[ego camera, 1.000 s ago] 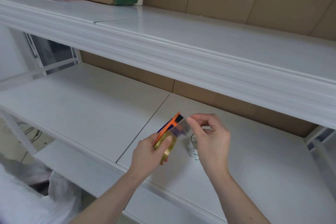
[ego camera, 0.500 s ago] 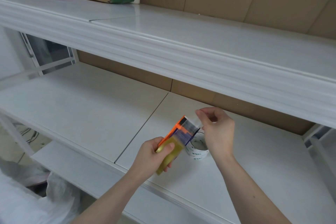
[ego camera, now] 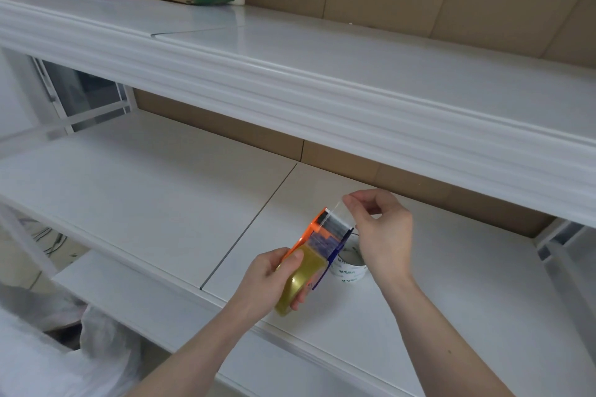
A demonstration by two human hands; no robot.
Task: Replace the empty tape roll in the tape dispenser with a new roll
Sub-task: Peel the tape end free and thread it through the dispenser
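Two hands are working: left hand point(ego camera: 269, 280) clamping the orange-blue tape dispenser point(ego camera: 317, 245), nose pointing toward upper right; right hand point(ego camera: 382, 235) fingers pinching clear tape end point(ego camera: 337, 208).

I see a white two-panel laminate shelf point(ego camera: 161, 190) bearing one empty white printed cardboard tape core point(ego camera: 350, 272), standing on end.

Orange-and-blue tape dispenser point(ego camera: 325, 235) with yellowish new roll point(ego camera: 298, 280) is gripped by left hand point(ego camera: 267, 280) above white shelf point(ego camera: 145, 184). Clear tape end point(ego camera: 335, 208) is pinched by right hand point(ego camera: 382, 232). Empty white core point(ego camera: 350, 271) is seen on shelf behind dispenser.
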